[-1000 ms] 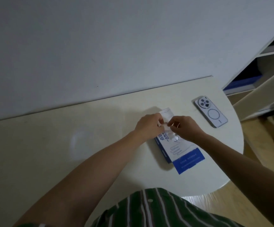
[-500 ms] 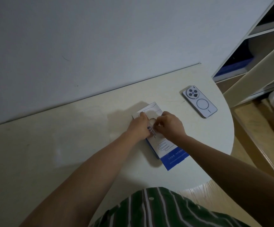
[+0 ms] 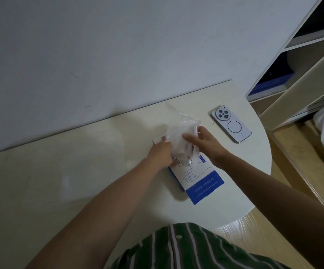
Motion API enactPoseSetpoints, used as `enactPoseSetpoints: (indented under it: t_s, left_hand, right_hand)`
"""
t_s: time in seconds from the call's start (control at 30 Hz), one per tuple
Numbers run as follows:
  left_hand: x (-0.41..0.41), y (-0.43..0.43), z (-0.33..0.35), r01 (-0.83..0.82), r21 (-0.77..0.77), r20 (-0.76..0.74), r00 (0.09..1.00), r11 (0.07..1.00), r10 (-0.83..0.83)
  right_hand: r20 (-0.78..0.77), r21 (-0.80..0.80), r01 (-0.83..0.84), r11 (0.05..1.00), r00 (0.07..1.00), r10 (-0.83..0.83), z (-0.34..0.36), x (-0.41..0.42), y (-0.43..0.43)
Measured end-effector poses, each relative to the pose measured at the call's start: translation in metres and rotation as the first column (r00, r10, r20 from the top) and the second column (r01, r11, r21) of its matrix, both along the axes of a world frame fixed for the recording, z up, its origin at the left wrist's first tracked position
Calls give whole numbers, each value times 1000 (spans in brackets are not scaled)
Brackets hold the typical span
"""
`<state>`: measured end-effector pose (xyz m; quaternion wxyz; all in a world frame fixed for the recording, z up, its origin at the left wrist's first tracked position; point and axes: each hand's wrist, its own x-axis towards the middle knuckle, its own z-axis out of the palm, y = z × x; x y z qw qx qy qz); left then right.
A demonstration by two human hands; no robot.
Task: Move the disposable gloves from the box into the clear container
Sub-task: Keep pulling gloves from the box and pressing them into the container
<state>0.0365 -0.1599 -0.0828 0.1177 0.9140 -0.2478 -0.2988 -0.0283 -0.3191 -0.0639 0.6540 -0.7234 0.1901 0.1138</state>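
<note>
Our right grip (image 3: 203,144) has a wad of thin clear gloves (image 3: 180,133) pinched, thumb on one side and fingers on the other. The wad stands up out of the far end of the box (image 3: 198,179), with its bottom part down in the opening. Our left grip (image 3: 162,154) is right beside it, fingers curled onto the far left corner of the box and holding it on the desk (image 3: 79,171); the fingertips are partly hidden behind the plastic.

The blue and white box lies flat near the desk's rounded right end, angled toward the front edge. A phone (image 3: 231,124) lies face down closer to the back right edge, apart from the box. Past that edge is a shelf (image 3: 302,74), and our striped shirt (image 3: 186,249) shows at the front edge.
</note>
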Motion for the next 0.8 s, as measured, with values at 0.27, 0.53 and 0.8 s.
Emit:
enactPoseSetpoints:
  t_s: [0.27, 0.53, 0.8]
  left_hand:
    - [2, 4, 5, -105, -72, -142, 985, 992, 95]
    - [21, 37, 50, -797, -449, -744, 584, 404, 324]
    - [35, 99, 80, -801, -512, -683, 599, 312, 418]
  right_hand:
    - [147, 173, 229, 958, 956, -255, 40, 8, -3]
    - [20, -24, -13, 1000, 1000, 14, 35, 3, 16]
    - [107, -273, -182, 945, 970, 218, 40, 29, 79]
